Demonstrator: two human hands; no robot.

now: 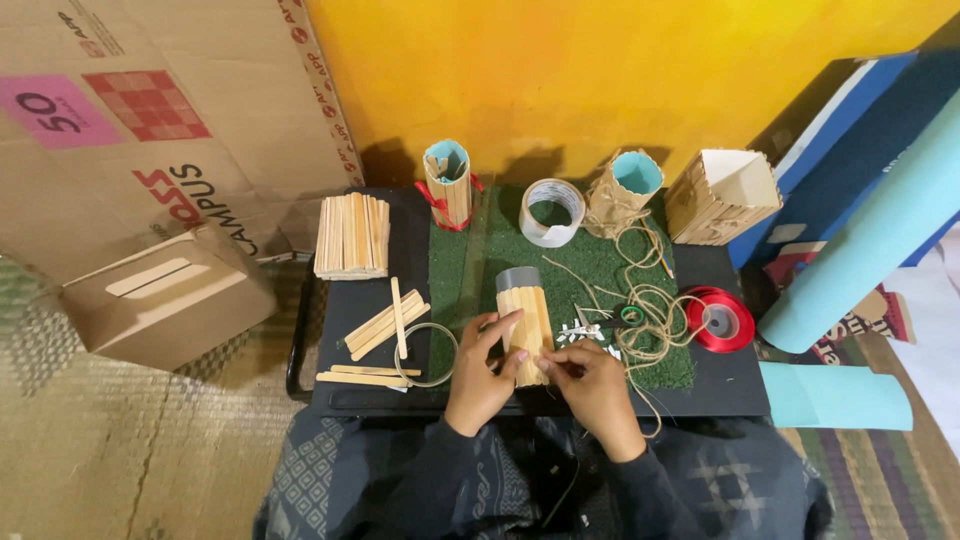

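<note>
Seen from above: small black table [720, 400] with a green turf mat [590, 275], yellow wall behind.

At centre, lying on its side: a cylinder clad in wooden craft sticks [526, 330], grey end pointing to 12 o'clock. Left hand [483, 370] at the cylinder's 8 o'clock, fingers curled around its side, thumb on top. Right hand [592, 385] at its 4 o'clock, fingertips pinched narrow against the lower edge; whether something small sits between them cannot be told.

Judged progress: sticks already cover the visible side of the cylinder, but no twine or ribbon on it yet.

Finished-looking pieces at 12 o'clock: a stick holder tied with red ribbon [448, 185], a twine-wrapped cup with blue lining [622, 195], a square stick box [722, 195].

Supplies around: tape roll [552, 211] at 12, loose jute twine [650, 305] and red ribbon spool [719, 320] at 3, stacked sticks [352, 235] at 10, loose sticks [385, 325] and a thin ring [425, 355] at 9. Cardboard boxes [150, 150] far left.
</note>
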